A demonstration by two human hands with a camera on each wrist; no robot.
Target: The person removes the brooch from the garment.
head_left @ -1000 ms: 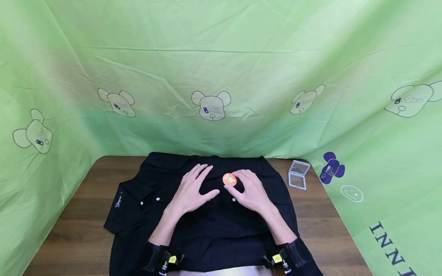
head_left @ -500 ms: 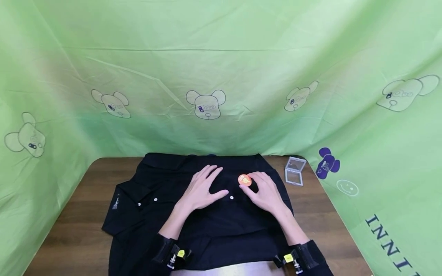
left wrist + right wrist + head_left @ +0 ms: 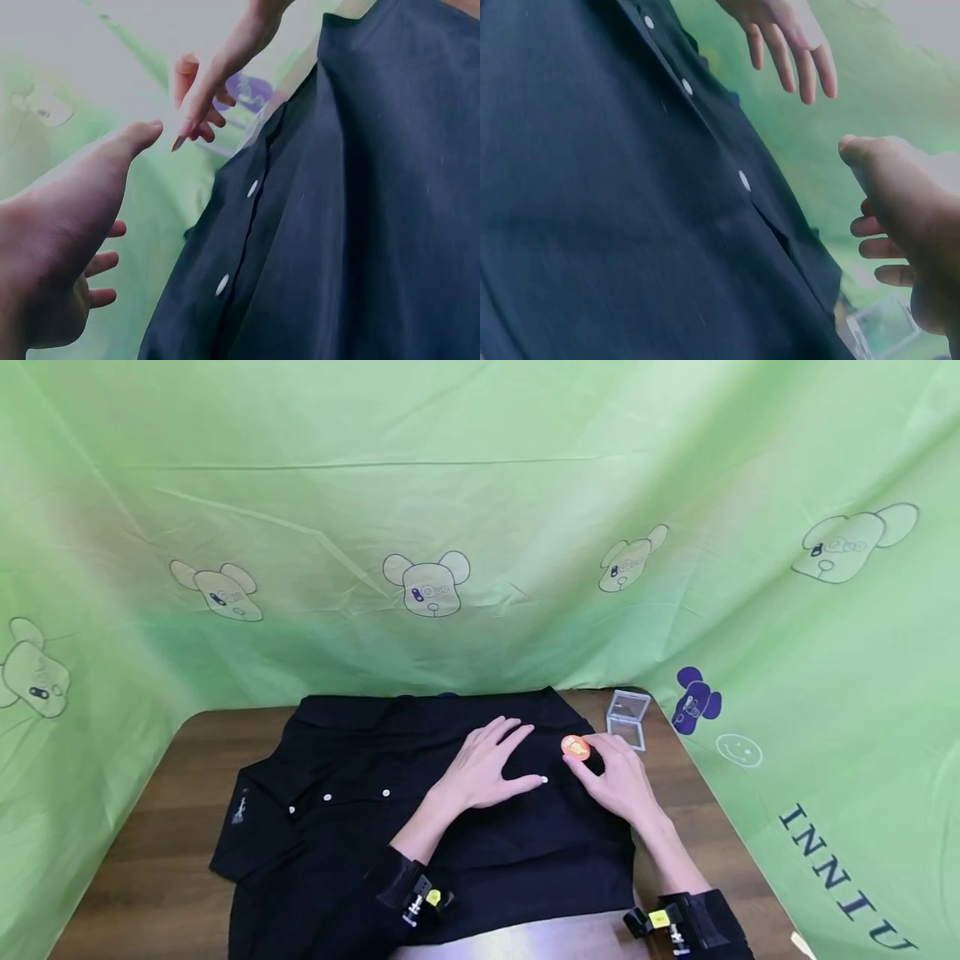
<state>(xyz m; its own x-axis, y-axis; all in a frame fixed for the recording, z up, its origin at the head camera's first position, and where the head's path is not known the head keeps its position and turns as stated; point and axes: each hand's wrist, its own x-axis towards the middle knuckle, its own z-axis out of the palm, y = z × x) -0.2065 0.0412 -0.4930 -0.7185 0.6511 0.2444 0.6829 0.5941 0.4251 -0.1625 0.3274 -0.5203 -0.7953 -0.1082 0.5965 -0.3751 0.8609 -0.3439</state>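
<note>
A black shirt (image 3: 450,852) with white buttons lies spread over the table. My right hand (image 3: 618,781) pinches a small round orange disc (image 3: 576,747) between thumb and fingers, above the right part of the shirt. Its printed face shows in the head view, while the left wrist view shows the disc (image 3: 178,142) nearly edge-on. My left hand (image 3: 483,768) is held over the shirt to the left of the disc, fingers straight, thumb spread, holding nothing. Both wrist views show the hands raised off the cloth. Whether the disc is a badge or a sticker, I cannot tell.
A small clear case (image 3: 627,720) with its lid raised stands at the table's back right corner, just beyond my right hand. Wooden tabletop (image 3: 142,827) shows on both sides of the shirt. A green printed curtain (image 3: 337,527) hangs behind and beside the table.
Both hands have moved right across the shirt, the right one carrying the orange disc nearer to the clear case. The head view has turned to the right.
</note>
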